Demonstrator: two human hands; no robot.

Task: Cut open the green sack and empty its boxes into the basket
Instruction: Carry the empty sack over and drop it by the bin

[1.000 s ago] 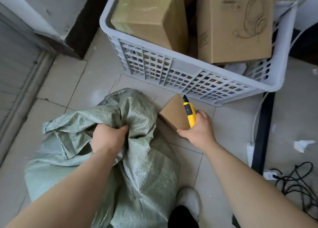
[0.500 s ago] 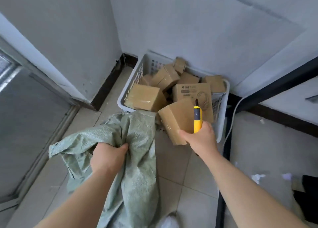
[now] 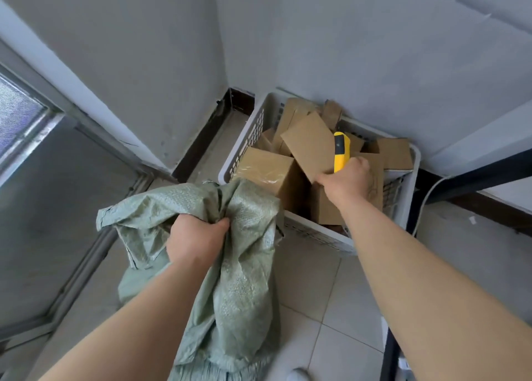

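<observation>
Over the basket [image 3: 313,229], the right hand [image 3: 347,179] held a box [image 3: 309,143] tilted, thumb and fingers pinching its lower edge together with a yellow knife [image 3: 341,153] that stood up beyond the knuckles. Other boxes [image 3: 266,172] lay below those fingers. Nearer the person, the left hand [image 3: 195,238] gripped the sack [image 3: 241,294], fingers bunched tight in its cloth, which hung limp beneath them, just beside the basket's near wall.

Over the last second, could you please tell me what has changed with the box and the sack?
The right hand, gripping the cardboard box together with the yellow knife, raised it from near the floor and carried it forward over the basket. The left hand kept gripping the green sack.
</observation>
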